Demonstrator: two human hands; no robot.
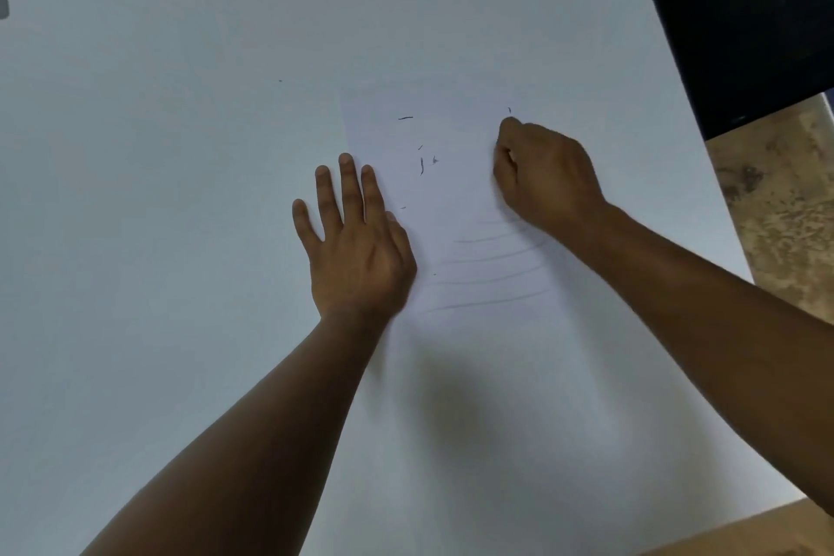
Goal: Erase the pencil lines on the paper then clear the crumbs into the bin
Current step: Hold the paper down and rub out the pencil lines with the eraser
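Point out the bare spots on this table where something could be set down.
The widest bare stretch of table lies left of the left hand, reaching the far edge. A smaller patch lies beyond the paper. The paper itself is crowded: left hand pressing its edge, right hand curled on it, crumbs and pencil lines between.

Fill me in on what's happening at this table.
A person is erasing pencil marks on a sheet of paper lying on a white table. The left hand presses flat on the paper's left edge to steady it. The right hand is curled in a grip, presumably around an eraser that stays hidden. Several faint pencil lines remain nearer the person, and dark crumbs lie scattered above them.
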